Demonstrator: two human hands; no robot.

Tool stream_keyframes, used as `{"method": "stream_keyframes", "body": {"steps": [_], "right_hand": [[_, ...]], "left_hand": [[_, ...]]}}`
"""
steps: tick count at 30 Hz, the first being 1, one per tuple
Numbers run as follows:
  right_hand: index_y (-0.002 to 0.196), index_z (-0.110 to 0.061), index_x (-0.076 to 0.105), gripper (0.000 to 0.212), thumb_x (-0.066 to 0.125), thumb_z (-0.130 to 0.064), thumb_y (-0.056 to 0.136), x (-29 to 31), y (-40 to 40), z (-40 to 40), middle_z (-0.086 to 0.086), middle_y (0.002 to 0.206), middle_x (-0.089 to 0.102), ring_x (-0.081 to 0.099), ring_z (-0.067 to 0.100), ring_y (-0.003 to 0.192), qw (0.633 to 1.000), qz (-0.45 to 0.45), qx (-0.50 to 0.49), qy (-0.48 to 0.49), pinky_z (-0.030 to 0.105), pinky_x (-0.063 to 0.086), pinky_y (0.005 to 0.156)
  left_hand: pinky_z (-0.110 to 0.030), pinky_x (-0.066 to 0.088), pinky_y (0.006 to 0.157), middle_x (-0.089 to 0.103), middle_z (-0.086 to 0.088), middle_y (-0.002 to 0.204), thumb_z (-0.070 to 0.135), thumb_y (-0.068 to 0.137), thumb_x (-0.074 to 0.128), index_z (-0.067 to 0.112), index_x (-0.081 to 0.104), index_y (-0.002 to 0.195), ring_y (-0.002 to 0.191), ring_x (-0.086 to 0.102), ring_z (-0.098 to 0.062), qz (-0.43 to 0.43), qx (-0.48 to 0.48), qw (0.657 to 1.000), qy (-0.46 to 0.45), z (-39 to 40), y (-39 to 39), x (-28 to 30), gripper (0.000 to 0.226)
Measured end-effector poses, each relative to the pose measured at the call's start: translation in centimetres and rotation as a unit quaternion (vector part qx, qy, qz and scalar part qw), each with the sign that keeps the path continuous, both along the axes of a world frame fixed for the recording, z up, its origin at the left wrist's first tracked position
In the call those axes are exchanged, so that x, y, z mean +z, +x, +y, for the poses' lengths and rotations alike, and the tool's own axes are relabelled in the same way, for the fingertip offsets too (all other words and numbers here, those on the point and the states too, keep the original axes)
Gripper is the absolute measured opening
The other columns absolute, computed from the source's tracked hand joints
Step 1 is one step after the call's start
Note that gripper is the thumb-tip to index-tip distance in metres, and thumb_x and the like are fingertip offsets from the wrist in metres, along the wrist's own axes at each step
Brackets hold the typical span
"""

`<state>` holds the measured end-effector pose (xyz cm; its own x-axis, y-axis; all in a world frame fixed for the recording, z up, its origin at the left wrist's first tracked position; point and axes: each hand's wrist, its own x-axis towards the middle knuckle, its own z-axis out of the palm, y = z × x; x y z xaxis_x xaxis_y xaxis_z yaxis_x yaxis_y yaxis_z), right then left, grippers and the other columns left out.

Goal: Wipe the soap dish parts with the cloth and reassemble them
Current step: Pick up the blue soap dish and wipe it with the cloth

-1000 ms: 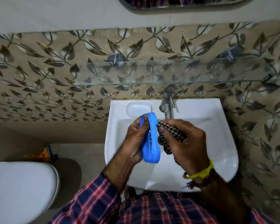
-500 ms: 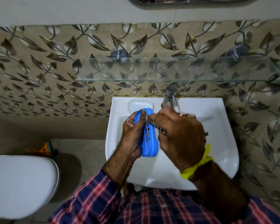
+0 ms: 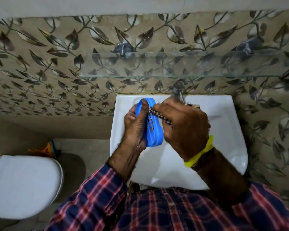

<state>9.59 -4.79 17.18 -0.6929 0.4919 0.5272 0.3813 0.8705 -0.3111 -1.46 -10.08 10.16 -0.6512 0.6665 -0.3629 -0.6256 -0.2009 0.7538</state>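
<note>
My left hand (image 3: 135, 125) grips a blue slotted soap dish part (image 3: 153, 132) on edge over the white sink (image 3: 223, 130), with the thumb lying across its upper rim. My right hand (image 3: 182, 125) holds a black-and-white checked cloth (image 3: 157, 114) and presses it against the slotted face of the dish. Most of the cloth is hidden inside my right hand. Only this one dish part is visible.
A metal tap (image 3: 178, 91) stands at the sink's back edge, right behind my right hand. A glass shelf (image 3: 173, 65) juts out above. A white toilet lid (image 3: 23, 185) sits at the lower left, with an orange object (image 3: 46, 148) on the floor behind it.
My right hand has carried the cloth from the dish's lower side up onto its slotted face. Both hands and the dish have shifted toward the back of the sink.
</note>
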Motion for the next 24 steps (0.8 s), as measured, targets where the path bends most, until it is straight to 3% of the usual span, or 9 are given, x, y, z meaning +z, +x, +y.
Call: {"method": "stream_keyframes", "body": {"steps": [4, 8, 13, 17, 21, 24], "right_hand": [[0.098, -0.023, 0.074, 0.030, 0.056, -0.008, 0.078, -1.4, 2.4, -1.8, -0.002, 0.091, 0.072, 0.066, 0.031, 0.063, 1.000, 0.015, 0.018, 0.010, 0.035, 0.049, 0.050], [0.099, -0.023, 0.074, 0.029, 0.060, -0.010, 0.077, -1.7, 1.5, -0.1, -0.003, 0.095, 0.073, 0.069, 0.028, 0.070, 1.000, 0.028, 0.002, -0.003, 0.036, 0.051, 0.056], [0.101, -0.018, 0.075, 0.032, 0.054, -0.004, 0.082, -2.6, 2.4, -1.0, 0.000, 0.096, 0.074, 0.070, 0.032, 0.069, 0.996, 0.084, 0.004, 0.027, 0.039, 0.052, 0.054], [0.104, -0.020, 0.073, 0.031, 0.055, -0.004, 0.085, -3.2, 2.3, -0.9, -0.001, 0.099, 0.073, 0.067, 0.032, 0.066, 0.996, 0.044, -0.037, 0.062, 0.039, 0.051, 0.054], [0.103, -0.020, 0.074, 0.027, 0.056, -0.006, 0.089, -3.8, 2.4, -2.3, 0.000, 0.099, 0.074, 0.067, 0.033, 0.066, 0.996, 0.055, -0.041, 0.056, 0.038, 0.052, 0.057], [0.103, -0.021, 0.074, 0.033, 0.043, -0.011, 0.097, -3.2, 0.9, -1.6, -0.002, 0.100, 0.074, 0.068, 0.031, 0.068, 0.993, 0.093, -0.060, 0.045, 0.037, 0.051, 0.057]], "left_hand": [[-0.027, 0.050, 0.053, 0.061, 0.001, 0.060, 0.033, 0.077, 0.071, 0.012, 0.062, 0.084, 0.054, 0.057, -0.015, 0.023, 0.044, 0.999, -0.006, 0.2, -1.0, 0.4, 0.024], [-0.031, 0.053, 0.061, 0.063, 0.002, 0.059, 0.027, 0.088, 0.068, 0.011, 0.062, 0.084, 0.055, 0.061, -0.016, -0.019, 0.055, 0.998, -0.019, 0.5, 0.3, 0.4, 0.018], [-0.026, 0.051, 0.049, 0.062, 0.001, 0.057, 0.027, 0.084, 0.074, 0.009, 0.062, 0.086, 0.049, 0.060, -0.015, -0.016, 0.111, 0.993, -0.030, 1.4, -0.5, 1.0, 0.022], [-0.028, 0.053, 0.054, 0.062, 0.000, 0.060, 0.026, 0.086, 0.076, 0.010, 0.063, 0.086, 0.052, 0.060, -0.017, -0.031, 0.132, 0.989, -0.054, 1.4, -0.2, 0.6, 0.021], [-0.038, 0.055, 0.065, 0.061, -0.004, 0.072, 0.033, 0.083, 0.079, 0.010, 0.063, 0.100, 0.062, 0.059, -0.023, -0.017, 0.189, 0.981, -0.049, 1.8, -2.4, 1.1, 0.033], [-0.033, 0.055, 0.057, 0.061, -0.005, 0.071, 0.032, 0.084, 0.078, 0.009, 0.061, 0.097, 0.058, 0.062, -0.021, -0.037, 0.200, 0.978, -0.044, 2.4, -2.4, 1.4, 0.032]]}}
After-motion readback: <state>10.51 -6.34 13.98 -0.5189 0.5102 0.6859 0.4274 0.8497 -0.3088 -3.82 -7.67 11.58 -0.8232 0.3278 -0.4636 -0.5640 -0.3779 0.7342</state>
